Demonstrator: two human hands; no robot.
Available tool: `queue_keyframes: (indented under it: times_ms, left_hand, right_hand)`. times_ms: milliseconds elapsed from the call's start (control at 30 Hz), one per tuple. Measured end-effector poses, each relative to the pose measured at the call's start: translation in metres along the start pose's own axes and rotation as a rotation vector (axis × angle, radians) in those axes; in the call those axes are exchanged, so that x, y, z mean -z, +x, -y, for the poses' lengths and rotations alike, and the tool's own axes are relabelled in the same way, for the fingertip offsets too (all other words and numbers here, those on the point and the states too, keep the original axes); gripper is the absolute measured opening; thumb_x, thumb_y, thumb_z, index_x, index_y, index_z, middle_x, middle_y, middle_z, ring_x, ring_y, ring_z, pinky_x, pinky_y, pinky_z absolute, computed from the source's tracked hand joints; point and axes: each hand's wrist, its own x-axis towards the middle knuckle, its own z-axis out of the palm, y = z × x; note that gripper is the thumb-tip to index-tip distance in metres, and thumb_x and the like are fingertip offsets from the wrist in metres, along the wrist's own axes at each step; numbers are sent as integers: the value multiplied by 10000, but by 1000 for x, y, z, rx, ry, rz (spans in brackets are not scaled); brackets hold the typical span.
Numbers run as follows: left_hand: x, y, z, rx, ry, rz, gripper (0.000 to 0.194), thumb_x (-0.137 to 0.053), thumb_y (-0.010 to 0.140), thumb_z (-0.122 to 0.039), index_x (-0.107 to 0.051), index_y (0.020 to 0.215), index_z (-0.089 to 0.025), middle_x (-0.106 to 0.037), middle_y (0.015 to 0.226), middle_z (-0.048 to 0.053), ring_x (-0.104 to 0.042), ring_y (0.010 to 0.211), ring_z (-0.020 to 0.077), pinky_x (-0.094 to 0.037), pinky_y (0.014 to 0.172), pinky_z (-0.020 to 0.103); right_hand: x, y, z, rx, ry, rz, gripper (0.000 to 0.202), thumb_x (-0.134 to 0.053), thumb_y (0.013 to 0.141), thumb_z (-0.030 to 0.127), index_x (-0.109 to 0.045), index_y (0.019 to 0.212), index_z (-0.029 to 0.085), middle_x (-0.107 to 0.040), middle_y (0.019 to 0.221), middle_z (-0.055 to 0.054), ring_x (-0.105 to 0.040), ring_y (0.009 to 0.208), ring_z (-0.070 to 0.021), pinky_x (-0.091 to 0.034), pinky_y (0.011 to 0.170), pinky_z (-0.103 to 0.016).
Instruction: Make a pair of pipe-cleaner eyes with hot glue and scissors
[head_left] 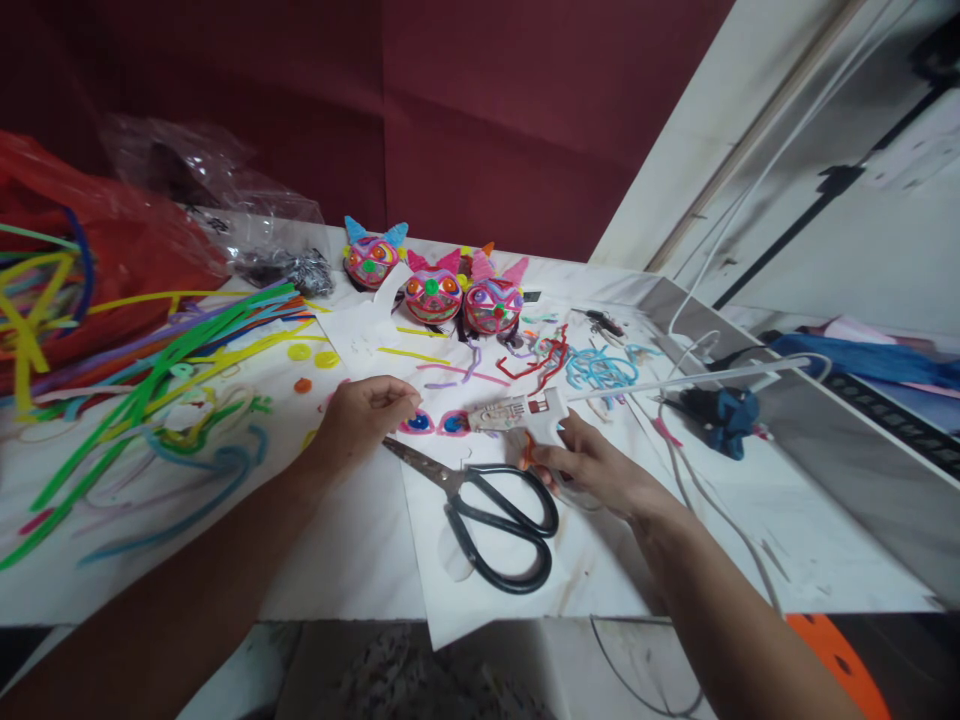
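A white hot glue gun is in the grasp of my right hand, its orange trigger beneath the fingers. The nozzle points left, close to a pair of pink-rimmed blue eye pieces lying on the table. My left hand is closed in a pinch just left of these pieces; whatever its fingertips hold, if anything, cannot be made out. Black-handled scissors lie below the glue gun on a white paper sheet.
Behind stand several colourful cat-like heads. Pipe cleaners spread across the left, near a red bag. Cut blue pieces lie at the right. A cable runs along the right side, by a grey panel.
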Motion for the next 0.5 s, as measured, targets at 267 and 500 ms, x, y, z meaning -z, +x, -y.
queue_keyframes:
  times_ms: [267,500]
  left_hand:
    - [2,0,1,14,18,5,160,-701,652,-331,-736,705,-184,-601,493,-22,-552,501,131,-403,467,212]
    - [0,0,-1,15,-2,0,158,-700,640,-330,-731,694,-185,-601,495,-23,-538,499,123,-403,474,211]
  right_hand:
    - [0,0,1,2,-6,-6,265,-692,799,415,-516,819,218,-543,603,39,-475,517,-110,-394,495,-258]
    - [0,-2,3,-8,-8,-7,239,-689,798,393,-528,812,216,-550,608,34,-482,519,-110,-397,491,-256]
